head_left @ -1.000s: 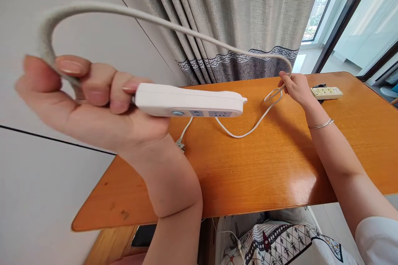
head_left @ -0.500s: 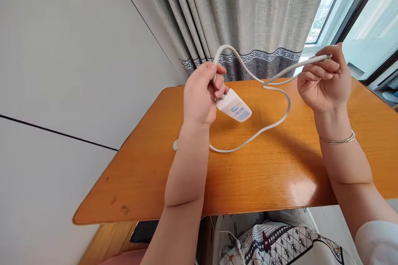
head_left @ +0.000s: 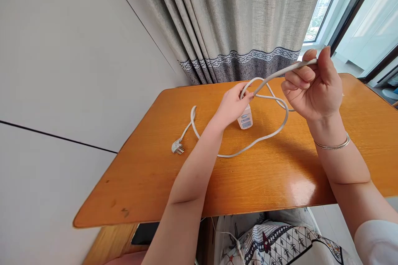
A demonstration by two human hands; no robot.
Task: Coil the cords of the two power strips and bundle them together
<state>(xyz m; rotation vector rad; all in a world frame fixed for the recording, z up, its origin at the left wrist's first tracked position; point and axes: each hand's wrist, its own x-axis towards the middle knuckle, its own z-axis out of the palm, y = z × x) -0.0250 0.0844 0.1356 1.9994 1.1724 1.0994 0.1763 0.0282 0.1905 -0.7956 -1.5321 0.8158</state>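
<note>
A white extension cord (head_left: 264, 138) curls in loose loops above and on the wooden table (head_left: 133, 178). My left hand (head_left: 232, 103) is closed around the cord over the middle of the table, just above the small white socket block (head_left: 245, 120). Part of that block is hidden behind my fingers. Higher up on the right, my right hand (head_left: 320, 91) pinches another stretch of the cord between thumb and fingers, palm turned towards me. The cord's plug (head_left: 177, 147) lies on the table to the left, prongs showing.
A grey curtain (head_left: 248, 12) with a patterned band hangs behind the table's far edge. White panels (head_left: 52, 70) stand along the left side, and a window (head_left: 321, 10) is at the upper right. Patterned fabric (head_left: 267, 240) covers my lap below the near edge.
My left hand has moved right and down with the cord and socket block, uncovering the plug. My right hand has shifted slightly left, still pinching the cord.
</note>
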